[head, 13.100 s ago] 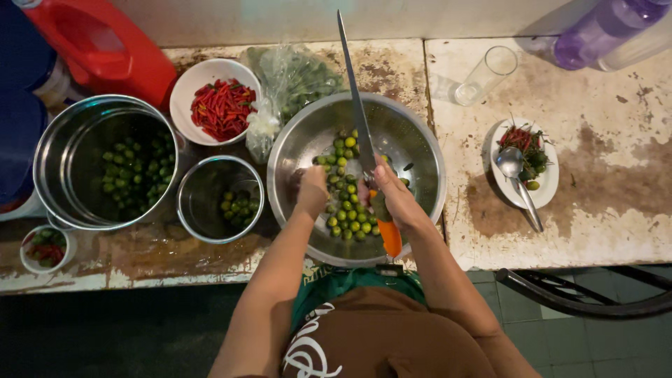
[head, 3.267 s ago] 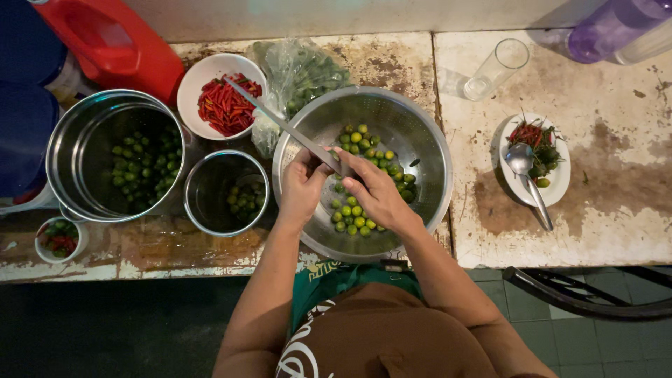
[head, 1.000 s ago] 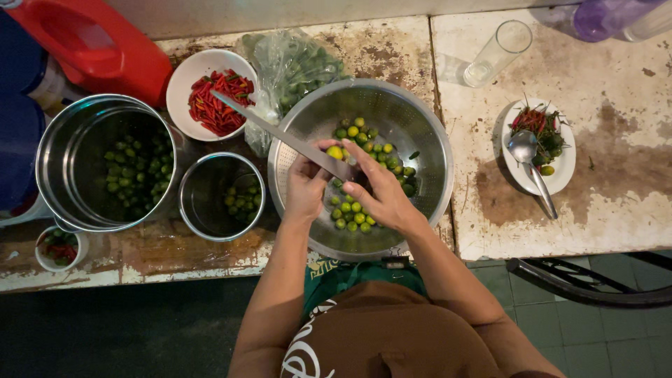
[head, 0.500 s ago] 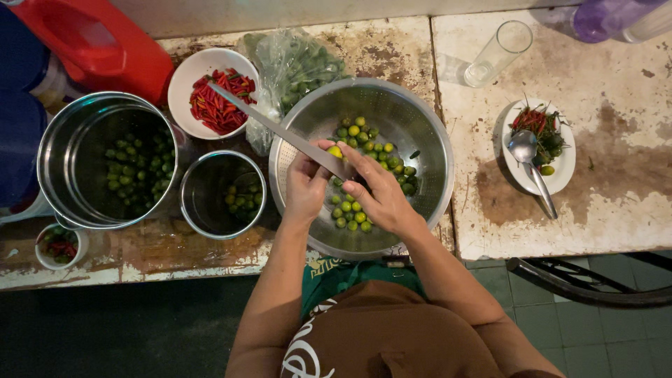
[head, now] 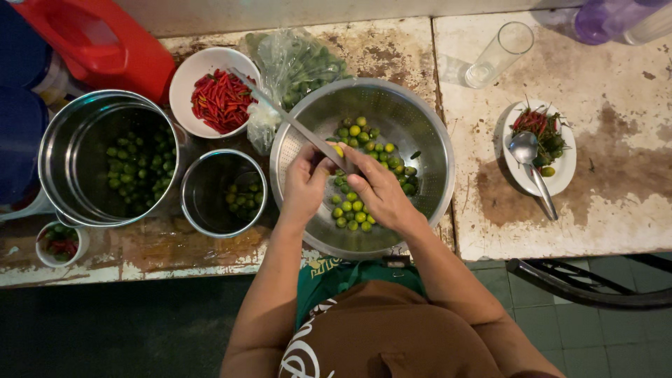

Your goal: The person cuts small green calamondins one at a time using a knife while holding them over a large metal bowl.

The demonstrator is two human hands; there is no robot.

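Left hand point(head: 306, 183): over the steel colander point(head: 420, 126), fingers pinched on a small yellow-green lime point(head: 339, 150).
Right hand point(head: 374, 189): closed around the handle of a long knife point(head: 290, 122); blade slants far-left over the colander rim.
Limes point(head: 357, 206): heaped in the colander, middle of the desk point(head: 616, 210).
Left: white bowl of red chillies point(head: 220, 98), two steel pots point(head: 210, 185) with limes.
Right: plate with spoon point(head: 528, 157), empty glass point(head: 498, 54).
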